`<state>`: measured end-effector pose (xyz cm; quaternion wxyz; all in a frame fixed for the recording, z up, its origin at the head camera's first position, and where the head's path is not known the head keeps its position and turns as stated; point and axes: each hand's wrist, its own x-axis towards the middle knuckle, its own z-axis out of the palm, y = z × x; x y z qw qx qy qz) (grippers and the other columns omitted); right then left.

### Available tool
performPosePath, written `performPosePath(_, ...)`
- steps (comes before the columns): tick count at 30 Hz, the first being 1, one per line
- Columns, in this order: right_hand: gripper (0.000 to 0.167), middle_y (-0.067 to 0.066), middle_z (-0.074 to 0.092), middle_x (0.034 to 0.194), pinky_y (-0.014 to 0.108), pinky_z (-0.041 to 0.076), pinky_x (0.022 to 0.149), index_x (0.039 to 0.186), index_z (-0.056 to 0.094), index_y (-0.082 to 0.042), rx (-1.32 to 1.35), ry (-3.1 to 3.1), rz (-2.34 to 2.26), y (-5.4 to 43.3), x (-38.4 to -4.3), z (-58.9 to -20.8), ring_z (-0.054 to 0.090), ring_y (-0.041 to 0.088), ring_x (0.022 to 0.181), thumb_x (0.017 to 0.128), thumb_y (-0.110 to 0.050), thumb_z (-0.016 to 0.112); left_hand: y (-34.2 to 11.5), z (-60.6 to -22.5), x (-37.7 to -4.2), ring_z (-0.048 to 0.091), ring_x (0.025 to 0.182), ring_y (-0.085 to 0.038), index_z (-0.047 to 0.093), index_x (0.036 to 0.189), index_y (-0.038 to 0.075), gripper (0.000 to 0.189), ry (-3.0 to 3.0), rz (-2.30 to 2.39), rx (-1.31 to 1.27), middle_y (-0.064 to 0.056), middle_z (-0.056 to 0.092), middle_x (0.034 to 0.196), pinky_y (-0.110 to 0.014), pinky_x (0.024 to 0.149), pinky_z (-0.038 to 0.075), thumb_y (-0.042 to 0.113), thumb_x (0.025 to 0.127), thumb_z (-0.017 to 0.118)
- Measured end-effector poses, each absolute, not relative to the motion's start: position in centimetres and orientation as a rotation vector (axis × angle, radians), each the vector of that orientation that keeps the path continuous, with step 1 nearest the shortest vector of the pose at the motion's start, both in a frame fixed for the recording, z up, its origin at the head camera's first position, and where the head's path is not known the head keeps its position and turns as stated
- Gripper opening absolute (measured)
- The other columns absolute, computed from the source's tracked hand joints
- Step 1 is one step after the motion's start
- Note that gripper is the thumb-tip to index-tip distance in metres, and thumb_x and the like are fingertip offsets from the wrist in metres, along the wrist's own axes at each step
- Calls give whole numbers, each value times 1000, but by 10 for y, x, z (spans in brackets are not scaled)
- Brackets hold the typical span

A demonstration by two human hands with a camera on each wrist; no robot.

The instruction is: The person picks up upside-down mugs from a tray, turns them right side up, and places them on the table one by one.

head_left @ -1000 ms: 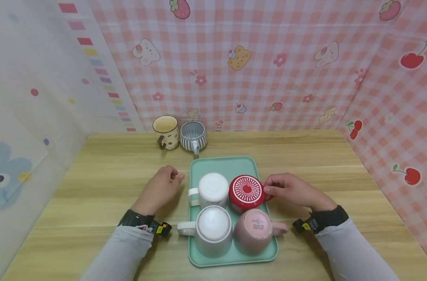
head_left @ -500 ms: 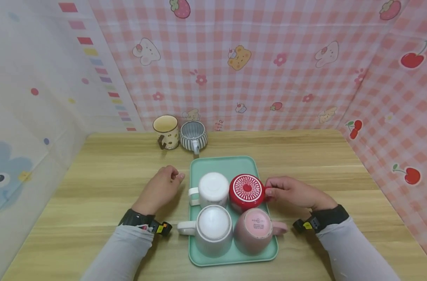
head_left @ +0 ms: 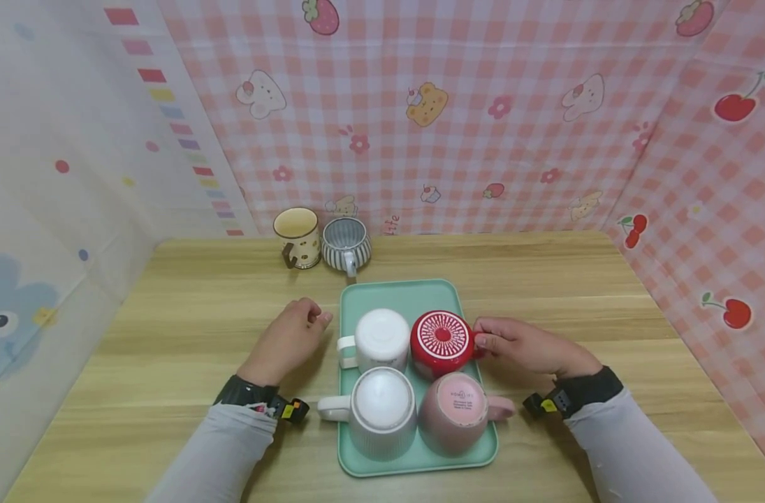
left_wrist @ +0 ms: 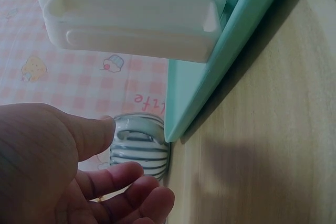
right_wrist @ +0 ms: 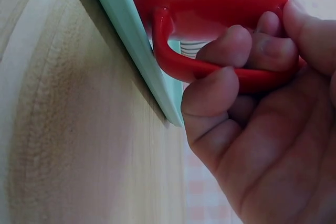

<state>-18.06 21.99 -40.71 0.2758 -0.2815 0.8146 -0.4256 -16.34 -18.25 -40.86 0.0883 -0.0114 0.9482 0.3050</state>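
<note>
Pale wood worktop point(head_left: 168, 335) beneath two bare hands: a green tray point(head_left: 413, 297) carries four mugs turned bottom-up. Nearest the person stand a ribbed white mug point(head_left: 383, 416), handle to the left, and a pink mug point(head_left: 454, 423), handle to the right. Behind them sit a plain white mug point(head_left: 382, 337) and, at its right, the red mug point(head_left: 442, 342), whose handle point(right_wrist: 176, 65) juts over the tray's right rim. The right grip point(head_left: 533, 344) is closed around that handle, fingers hooked through the loop; the left grip point(head_left: 288, 339) hangs just beside the tray's left edge, half-curled and empty. Good handling here would likely mean keeping the red mug level and moving it gently, lest it knock its neighbours; whether it sits fully flat cannot be told. Farther back, a striped cup point(head_left: 346, 241) and a cream mug point(head_left: 303, 244) stand upright before pink-checked cloth point(head_left: 382, 91).
</note>
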Motion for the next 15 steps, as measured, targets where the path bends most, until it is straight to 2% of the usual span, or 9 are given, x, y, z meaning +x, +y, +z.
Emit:
performPosePath(5,19,6,66,109,30,54,95,113,61,-13,-782,2250,-1138,219,-181,-407,61,27,107,110,-28,50,-182,-408,-164,60,99,-27,61,125,4,39,2828,910,-34,-12,61,114,-44,88,54,38,109,51)
performPosePath(11,20,12,61,98,32,53,87,111,60,-10,-719,2259,-1206,218,-181,-409,57,29,98,109,-29,53,-182,-408,-164,61,99,-28,61,124,4,38,2835,912,-30,-12,61,113,-45,88,54,37,109,52)
performPosePath(15,23,13,58,92,34,55,88,110,60,-9,-648,2233,-1268,217,-180,-410,58,30,96,108,-31,55,-182,-409,-164,61,99,-28,61,124,4,38,2836,909,-29,-12,62,114,-45,89,54,38,109,52)
